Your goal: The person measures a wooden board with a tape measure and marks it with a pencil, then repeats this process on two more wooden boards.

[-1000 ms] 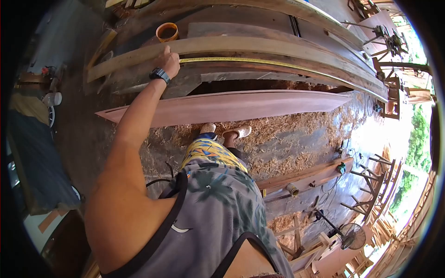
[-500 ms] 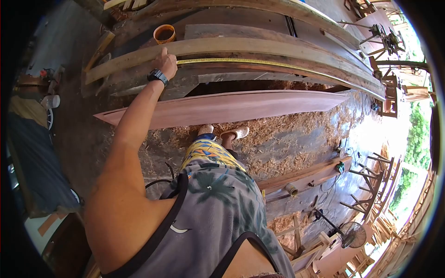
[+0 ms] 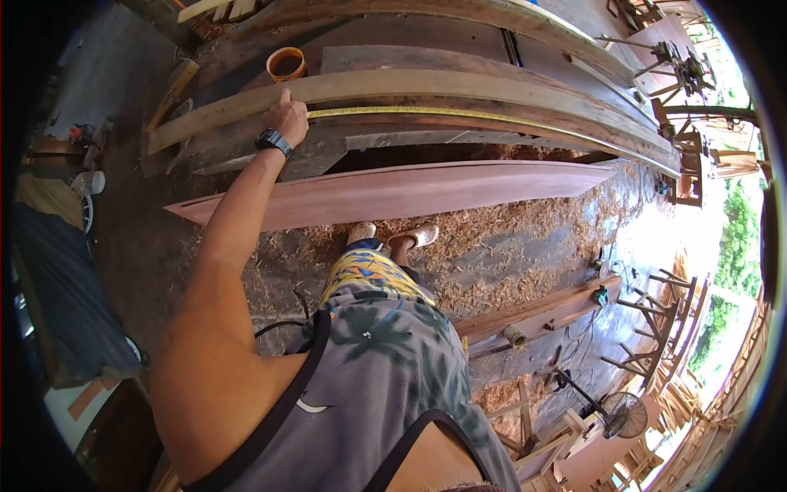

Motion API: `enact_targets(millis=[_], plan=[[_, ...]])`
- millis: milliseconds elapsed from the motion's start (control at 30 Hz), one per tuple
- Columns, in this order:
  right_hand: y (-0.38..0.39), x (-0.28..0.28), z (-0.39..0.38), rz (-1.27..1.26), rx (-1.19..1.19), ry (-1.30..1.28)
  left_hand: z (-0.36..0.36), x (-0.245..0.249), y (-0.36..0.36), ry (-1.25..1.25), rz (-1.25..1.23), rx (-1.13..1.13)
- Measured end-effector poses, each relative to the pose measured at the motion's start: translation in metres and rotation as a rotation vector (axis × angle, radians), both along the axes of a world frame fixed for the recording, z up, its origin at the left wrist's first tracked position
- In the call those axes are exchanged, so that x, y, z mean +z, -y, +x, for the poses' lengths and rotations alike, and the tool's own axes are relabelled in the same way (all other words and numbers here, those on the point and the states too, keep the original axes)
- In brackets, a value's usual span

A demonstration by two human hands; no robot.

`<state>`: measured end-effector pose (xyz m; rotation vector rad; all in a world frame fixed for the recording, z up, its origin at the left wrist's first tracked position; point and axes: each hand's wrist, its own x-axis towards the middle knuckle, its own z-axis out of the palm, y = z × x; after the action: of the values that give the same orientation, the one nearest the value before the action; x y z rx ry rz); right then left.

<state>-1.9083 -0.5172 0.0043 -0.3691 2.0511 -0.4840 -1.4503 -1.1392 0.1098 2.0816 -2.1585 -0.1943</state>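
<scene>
My left hand [image 3: 288, 121], with a watch [image 3: 273, 142] on its wrist, is closed near the left end of a long pale board [image 3: 393, 83]. From its fingers a yellow measuring tape [image 3: 426, 110] stretches far to the right beside the board's near side. I cannot make out whether the tape's case or only its blade is in the fist. A reddish wooden panel [image 3: 426, 189] with a curved edge stands between the boards and my feet. My right hand is out of view.
An orange tub [image 3: 286, 65] of dark contents sits behind the board. Wood shavings [image 3: 492, 254] cover the floor around my shoes [image 3: 422, 235]. At right are a low plank [image 3: 541, 307], a fan [image 3: 623, 415] and wooden frames. A dark-covered object [image 3: 65, 287] stands at left.
My left hand has shifted slightly left along the board, and the tape's near end has moved with it. The view has tilted very slightly.
</scene>
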Motion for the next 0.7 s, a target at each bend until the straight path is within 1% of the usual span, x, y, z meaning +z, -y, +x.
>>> enact_targets(millis=[167,333,367,400,433,500,533,600,633,667,700], plan=[[-0.006,-0.017,-0.005,-0.042,-0.037,0.029,0.000,-0.001,-0.001,-0.035,-0.019,0.012],[-0.041,-0.081,-0.029,-0.250,-0.174,0.123,0.003,-0.005,-0.002,-0.054,-0.053,0.004],[-0.040,-0.086,-0.032,-0.271,-0.192,0.137,0.002,-0.002,-0.002,-0.057,-0.037,0.010],[-0.035,-0.083,-0.033,-0.265,-0.204,0.142,0.002,0.000,-0.003,-0.062,-0.020,0.014],[-0.017,-0.061,-0.033,-0.202,-0.174,0.124,0.002,-0.002,-0.003,-0.061,-0.020,0.014],[0.051,0.020,-0.015,-0.075,-0.107,0.093,0.004,-0.005,-0.004,-0.096,-0.059,0.004],[0.063,0.017,-0.019,-0.074,-0.109,0.092,0.004,-0.006,-0.005,-0.098,-0.058,0.003],[0.085,0.020,-0.029,-0.065,-0.277,0.211,0.001,-0.005,-0.012,-0.132,-0.109,0.001],[0.100,0.020,-0.036,-0.061,-0.239,0.186,-0.003,-0.002,-0.019,-0.133,-0.106,-0.006],[0.118,0.017,-0.045,-0.056,-0.199,0.161,-0.007,0.004,-0.031,-0.101,0.020,-0.020],[0.137,0.015,-0.054,-0.100,-0.243,0.228,-0.010,0.011,-0.042,-0.068,0.144,-0.033]])
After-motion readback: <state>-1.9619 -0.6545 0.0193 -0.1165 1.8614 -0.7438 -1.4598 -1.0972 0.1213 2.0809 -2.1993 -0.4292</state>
